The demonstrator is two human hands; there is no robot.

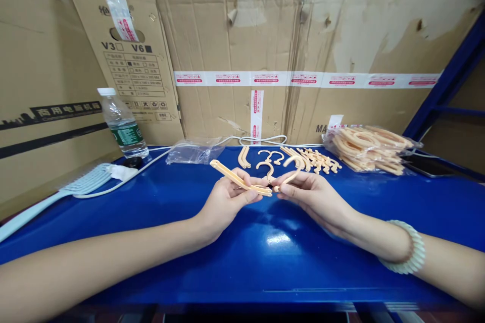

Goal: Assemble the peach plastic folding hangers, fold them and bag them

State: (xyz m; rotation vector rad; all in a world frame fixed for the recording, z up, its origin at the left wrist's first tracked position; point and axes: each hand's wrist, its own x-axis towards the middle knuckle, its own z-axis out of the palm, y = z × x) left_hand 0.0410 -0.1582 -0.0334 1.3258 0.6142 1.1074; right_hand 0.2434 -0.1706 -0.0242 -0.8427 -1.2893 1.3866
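My left hand [231, 193] is closed on a peach-coloured plastic hanger arm [231, 174], its long end slanting up to the left. Between the fingertips of my right hand [310, 192] is a curved hanger hook [297, 164] of the same colour, its curl pointing up. The inner ends of the two parts come close together over the blue table; whether they touch I cannot tell. Just behind my hands lie loose hooks [278, 156], a pair of hanger arms [244, 157] and a pile of small hanger parts [316, 159].
Clear bags of hanger parts [373, 149] sit at the back right beside a dark phone [428, 165]. An empty plastic bag [195, 152] and a white cable [159, 156] lie behind. Left are a water bottle [123, 128] and a blue hairbrush [85, 181]. Cardboard [235, 35] walls the back.
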